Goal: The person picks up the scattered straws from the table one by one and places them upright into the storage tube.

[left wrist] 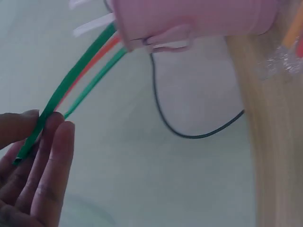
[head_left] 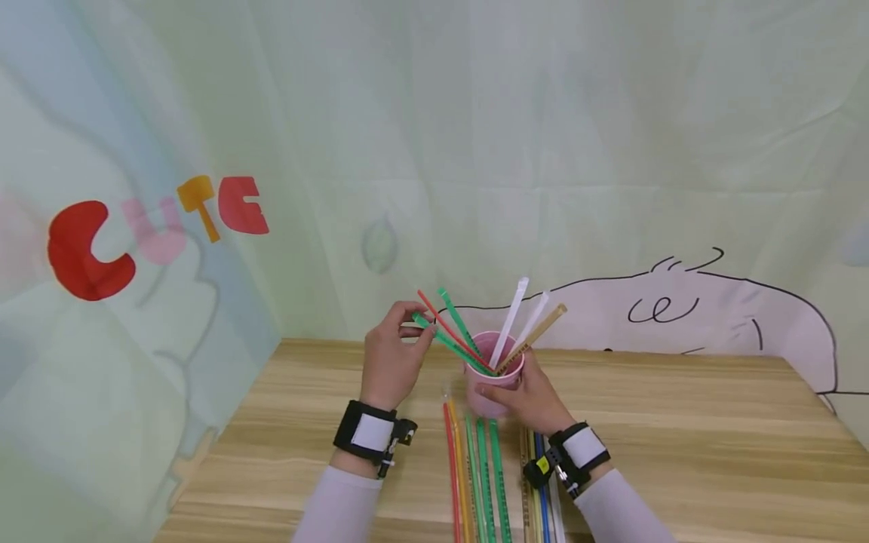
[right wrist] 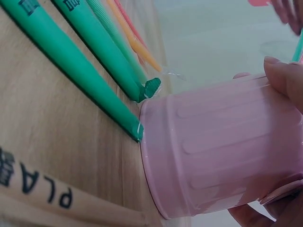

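My left hand (head_left: 394, 366) pinches the upper end of a green paper-wrapped straw (left wrist: 75, 73) between thumb and fingers. Its lower end is in a pink cup (head_left: 483, 398), which has a small handle seen in the left wrist view. Around the cup's right side, my right hand (head_left: 539, 396) grips the wall, with the thumb across the front. Also leaning in the cup are a red straw (head_left: 437, 317), another green straw (head_left: 457, 315), two white straws (head_left: 511, 317) and a brown straw (head_left: 543, 328). The cup stands on or just above the wooden table; cannot tell which.
In front of the cup, straws lie side by side on the wooden table (head_left: 713, 452): red (head_left: 452, 475), orange (head_left: 462, 475), several green (head_left: 500, 490), brown (head_left: 526, 498), blue (head_left: 541, 505) and white. A printed curtain (head_left: 543, 151) hangs behind the table.
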A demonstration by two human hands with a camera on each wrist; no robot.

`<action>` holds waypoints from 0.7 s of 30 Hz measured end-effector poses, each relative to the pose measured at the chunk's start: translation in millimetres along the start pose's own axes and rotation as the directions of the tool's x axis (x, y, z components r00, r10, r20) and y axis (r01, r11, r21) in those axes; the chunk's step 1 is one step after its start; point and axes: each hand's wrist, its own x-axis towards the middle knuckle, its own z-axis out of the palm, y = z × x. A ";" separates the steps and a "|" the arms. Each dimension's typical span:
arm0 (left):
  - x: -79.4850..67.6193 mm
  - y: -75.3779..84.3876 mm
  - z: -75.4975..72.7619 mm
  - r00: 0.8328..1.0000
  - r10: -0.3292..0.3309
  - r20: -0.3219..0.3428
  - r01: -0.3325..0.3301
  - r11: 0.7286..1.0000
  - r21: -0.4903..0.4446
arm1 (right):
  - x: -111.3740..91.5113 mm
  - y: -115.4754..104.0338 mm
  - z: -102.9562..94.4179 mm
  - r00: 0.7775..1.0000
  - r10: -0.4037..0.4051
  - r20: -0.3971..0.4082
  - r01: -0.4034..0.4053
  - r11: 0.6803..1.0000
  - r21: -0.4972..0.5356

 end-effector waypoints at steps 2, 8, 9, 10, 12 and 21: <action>-0.8 -5.1 7.1 1.000 -0.013 0.008 0.013 1.000 0.011 | -0.1 -0.5 0.5 1.000 0.002 0.000 -0.002 1.000 0.000; -0.9 -15.4 23.7 0.998 -0.060 0.013 0.060 0.998 0.018 | -0.8 -2.5 1.3 1.000 -0.001 -0.003 0.001 1.000 0.003; -1.1 -16.6 26.4 0.997 -0.072 0.013 0.071 0.997 0.018 | -0.8 -2.6 0.9 1.000 -0.001 -0.001 0.001 1.000 0.004; -1.8 -17.9 28.2 0.996 -0.083 0.016 0.083 0.996 0.024 | -1.0 -2.6 1.4 1.000 -0.002 0.001 0.002 1.000 0.005; -3.1 -20.3 31.5 0.993 -0.114 0.029 0.113 0.993 0.025 | -1.2 -2.6 2.1 1.000 0.001 0.003 -0.001 1.000 0.002; -6.8 -26.7 43.5 0.938 -0.235 0.255 0.255 0.966 -0.047 | 0.2 -0.4 0.8 1.000 -0.029 0.003 0.029 1.000 -0.005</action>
